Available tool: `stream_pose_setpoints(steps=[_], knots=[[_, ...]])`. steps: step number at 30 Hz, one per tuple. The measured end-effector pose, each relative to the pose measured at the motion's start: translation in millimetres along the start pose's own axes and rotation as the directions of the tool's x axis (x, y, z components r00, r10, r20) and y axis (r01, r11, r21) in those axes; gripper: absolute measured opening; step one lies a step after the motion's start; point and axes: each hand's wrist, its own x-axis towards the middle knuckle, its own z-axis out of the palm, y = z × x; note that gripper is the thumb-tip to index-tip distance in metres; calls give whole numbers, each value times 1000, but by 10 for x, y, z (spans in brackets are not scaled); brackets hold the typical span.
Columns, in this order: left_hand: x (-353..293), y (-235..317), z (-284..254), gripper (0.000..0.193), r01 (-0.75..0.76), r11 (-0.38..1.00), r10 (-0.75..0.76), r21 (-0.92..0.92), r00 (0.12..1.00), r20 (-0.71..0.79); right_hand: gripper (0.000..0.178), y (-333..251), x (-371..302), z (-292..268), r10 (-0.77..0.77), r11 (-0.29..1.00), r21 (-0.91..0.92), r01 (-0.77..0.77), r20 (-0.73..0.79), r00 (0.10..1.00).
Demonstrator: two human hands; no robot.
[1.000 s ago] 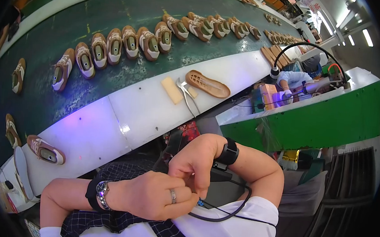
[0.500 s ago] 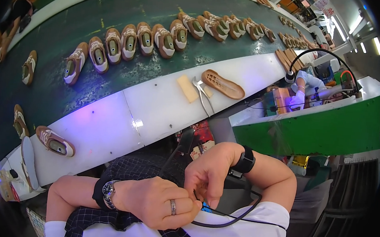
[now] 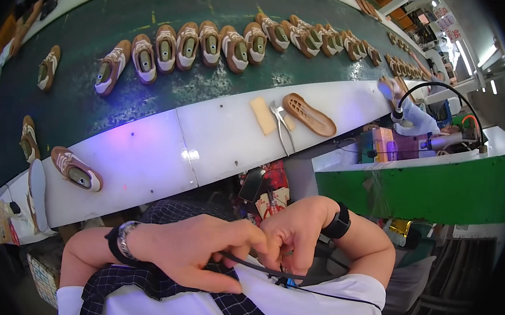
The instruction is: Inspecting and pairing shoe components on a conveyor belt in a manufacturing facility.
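Note:
My left hand [image 3: 199,250] is over my lap, its thumb stretched out and apart from the fingers; a thick black cable [image 3: 262,269] crosses the gap between them. Its fingertips reach the fingers of my right hand [image 3: 299,237]. That hand is closed in a pinch above the cable, beside a small blue piece [image 3: 291,282]. A thinner black cord [image 3: 342,296] runs from there across my white clothing. What exactly sits between the right fingertips is partly hidden. A checked dark cloth [image 3: 138,290] lies under my left forearm.
A white ledge [image 3: 147,162] borders the green conveyor belt [image 3: 174,99], which carries several brown shoes [image 3: 188,46]. Pliers [image 3: 282,130], a yellowish block [image 3: 263,116], a brown sole [image 3: 309,114] and a shoe [image 3: 76,169] lie on the ledge. At right, a co-worker's sleeve [image 3: 419,116] shows behind a green-sided bench [image 3: 414,189].
My left hand has opened from a closed grip, its thumb now spread. The thick cable has shifted from looping at the right to crossing between my hands. The view has tilted slightly.

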Motion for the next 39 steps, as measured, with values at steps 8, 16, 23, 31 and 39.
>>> stream_pose_setpoints(steps=[8, 16, 23, 31, 39], knots=[[-19, -6, -184, 41, -111, 989, 90, 93, 974, 208, 26, -85, -100, -90, -33, 994, -101, 29, -36, 999], [254, -14, 113, 31, -261, 960, 264, 103, 964, -20, 22, -35, -165, -238, -75, 997, -36, 67, -350, 934], [252, -192, 40, 21, -202, 978, 189, 59, 965, 180, 22, -26, -305, -285, 65, 997, 66, -47, -314, 947], [471, -216, 81, 13, -123, 991, 129, -46, 982, 137, 13, -321, -406, -453, -109, 989, -146, 18, -650, 752], [623, -116, 127, 19, 98, 989, -88, -106, 991, 96, 22, -1001, -562, -592, -405, 896, -443, -33, -847, 344]])
